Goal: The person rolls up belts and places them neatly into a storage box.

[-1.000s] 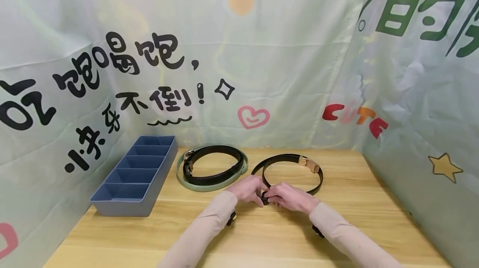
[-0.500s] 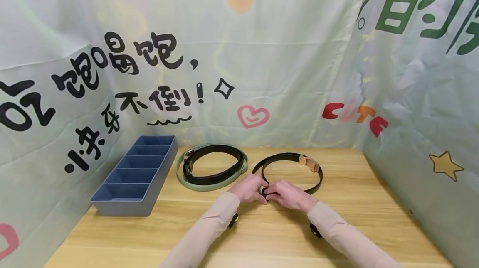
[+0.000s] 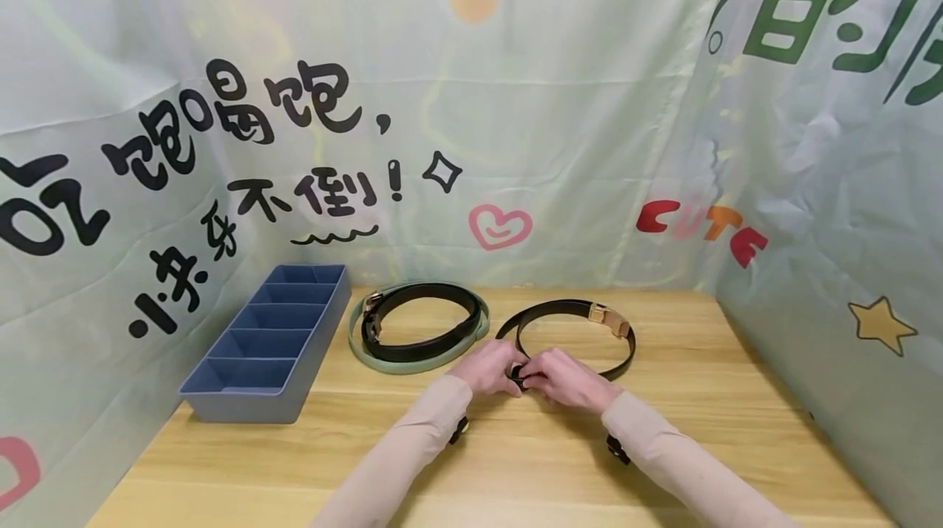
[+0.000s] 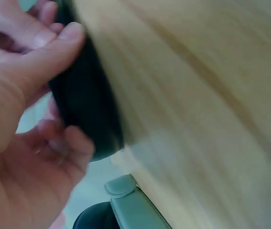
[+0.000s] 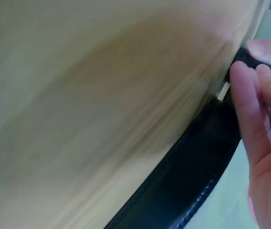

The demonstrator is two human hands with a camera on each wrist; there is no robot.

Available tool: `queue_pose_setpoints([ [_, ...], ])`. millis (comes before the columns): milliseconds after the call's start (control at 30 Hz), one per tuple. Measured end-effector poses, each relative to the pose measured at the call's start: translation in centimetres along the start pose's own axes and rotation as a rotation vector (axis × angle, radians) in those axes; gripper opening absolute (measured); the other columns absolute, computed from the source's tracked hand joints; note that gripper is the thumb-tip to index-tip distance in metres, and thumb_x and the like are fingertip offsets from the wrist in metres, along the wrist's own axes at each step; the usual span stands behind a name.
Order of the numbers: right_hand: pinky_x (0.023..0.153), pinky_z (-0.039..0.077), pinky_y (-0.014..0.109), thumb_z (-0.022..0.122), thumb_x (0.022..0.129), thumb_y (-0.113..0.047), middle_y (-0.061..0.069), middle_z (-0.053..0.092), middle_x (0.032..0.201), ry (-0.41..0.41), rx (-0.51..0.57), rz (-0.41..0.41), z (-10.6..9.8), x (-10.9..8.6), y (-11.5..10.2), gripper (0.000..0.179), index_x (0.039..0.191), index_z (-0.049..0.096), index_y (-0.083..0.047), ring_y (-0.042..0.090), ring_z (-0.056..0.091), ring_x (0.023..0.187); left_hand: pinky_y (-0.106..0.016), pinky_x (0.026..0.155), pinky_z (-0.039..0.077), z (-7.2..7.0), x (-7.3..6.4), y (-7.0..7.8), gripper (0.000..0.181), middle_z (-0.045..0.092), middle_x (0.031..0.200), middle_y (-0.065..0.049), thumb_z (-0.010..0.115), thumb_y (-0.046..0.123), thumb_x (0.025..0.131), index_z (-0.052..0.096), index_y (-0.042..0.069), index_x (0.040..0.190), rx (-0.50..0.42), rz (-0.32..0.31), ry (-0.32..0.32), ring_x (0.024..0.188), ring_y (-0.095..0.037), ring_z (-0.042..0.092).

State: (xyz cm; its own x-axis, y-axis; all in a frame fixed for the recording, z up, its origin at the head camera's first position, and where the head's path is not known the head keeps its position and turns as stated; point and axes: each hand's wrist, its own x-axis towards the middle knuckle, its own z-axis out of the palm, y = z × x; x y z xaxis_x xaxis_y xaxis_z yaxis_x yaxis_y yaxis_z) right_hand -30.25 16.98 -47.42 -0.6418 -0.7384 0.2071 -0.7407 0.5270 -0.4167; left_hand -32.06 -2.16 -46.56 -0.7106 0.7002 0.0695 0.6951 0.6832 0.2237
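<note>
Pinching the black belt (image 5: 188, 162) with left hand (image 3: 489, 367) and right hand (image 3: 569, 381) close together, fingertips curled in, at the near left of its loop. Set on edge on the desk (image 3: 508, 471), just right of the green belt (image 3: 401, 368) and the black coil (image 3: 412, 354); carrying a gold buckle (image 3: 608, 318) at the far right, away from both pinches. Likely to spring wide on any slackening of the hands, owing to a stiff-looking strap wound in overlapping turns. Could topple flat too, given so narrow an edge for a foot, above all under a twist or an uneven pull. Under a hard leftward tug, could nudge the green belt out of shape. Hard to judge for slip, with the exact contact hidden behind fingers. Little danger to the tray (image 3: 243, 408), well off to the left.
</note>
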Motion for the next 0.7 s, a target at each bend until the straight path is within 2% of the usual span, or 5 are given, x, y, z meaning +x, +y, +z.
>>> queue_pose_setpoints([
  [133, 0.054, 0.05, 0.015, 0.062, 0.093, 0.0, 0.008, 0.071, 0.089, -0.033, 0.061, 0.008, -0.3, -0.1, 0.1, 0.016, 0.102, 0.073, -0.007, 0.008, 0.064, 0.063, -0.015, 0.073, 0.041, -0.3, 0.0, -0.4, 0.039, 0.063, 0.093, 0.009, 0.084, 0.026, 0.077, 0.073, 0.028, 0.114, 0.012, 0.043, -0.032, 0.081, -0.004, 0.053],
  [300, 0.069, 0.055, 0.023, 0.066, 0.09, -0.002, 0.006, 0.072, 0.097, 0.012, -0.061, -0.051, -0.4, 0.2, 0.0, 0.016, 0.103, 0.074, -0.008, 0.013, 0.069, 0.081, -0.016, 0.067, 0.04, -0.4, 0.3, -0.4, 0.021, 0.061, 0.079, 0.01, 0.086, 0.029, 0.073, 0.076, 0.025, 0.09, 0.038, 0.034, 0.021, 0.074, -0.003, 0.051],
  [367, 0.076, 0.055, 0.025, 0.067, 0.09, -0.004, 0.004, 0.072, 0.099, 0.029, -0.11, -0.061, -0.3, 0.3, 0.0, 0.015, 0.102, 0.075, -0.009, 0.013, 0.069, 0.088, -0.017, 0.067, 0.04, -0.4, 0.3, -0.4, 0.02, 0.062, 0.078, 0.01, 0.086, 0.031, 0.072, 0.076, 0.024, 0.087, 0.048, 0.03, 0.042, 0.075, -0.004, 0.052],
  [600, 0.073, 0.054, 0.021, 0.067, 0.09, -0.004, 0.002, 0.07, 0.096, -0.004, -0.105, -0.082, 0.0, 0.4, 0.3, 0.016, 0.101, 0.076, -0.011, 0.008, 0.067, 0.086, -0.017, 0.074, 0.041, -0.1, -0.5, -0.9, 0.045, 0.059, 0.096, 0.006, 0.084, 0.031, 0.076, 0.071, 0.03, 0.119, 0.041, 0.016, -0.018, 0.083, -0.006, 0.05],
  [700, 0.072, 0.053, 0.02, 0.066, 0.09, -0.002, 0.002, 0.07, 0.097, -0.018, -0.087, -0.102, 0.0, 0.5, 0.5, 0.017, 0.102, 0.076, -0.011, 0.007, 0.065, 0.086, -0.018, 0.076, 0.042, -0.1, -0.4, -1.1, 0.042, 0.06, 0.095, 0.007, 0.084, 0.034, 0.074, 0.073, 0.031, 0.114, 0.067, 0.025, -0.019, 0.084, -0.005, 0.051],
])
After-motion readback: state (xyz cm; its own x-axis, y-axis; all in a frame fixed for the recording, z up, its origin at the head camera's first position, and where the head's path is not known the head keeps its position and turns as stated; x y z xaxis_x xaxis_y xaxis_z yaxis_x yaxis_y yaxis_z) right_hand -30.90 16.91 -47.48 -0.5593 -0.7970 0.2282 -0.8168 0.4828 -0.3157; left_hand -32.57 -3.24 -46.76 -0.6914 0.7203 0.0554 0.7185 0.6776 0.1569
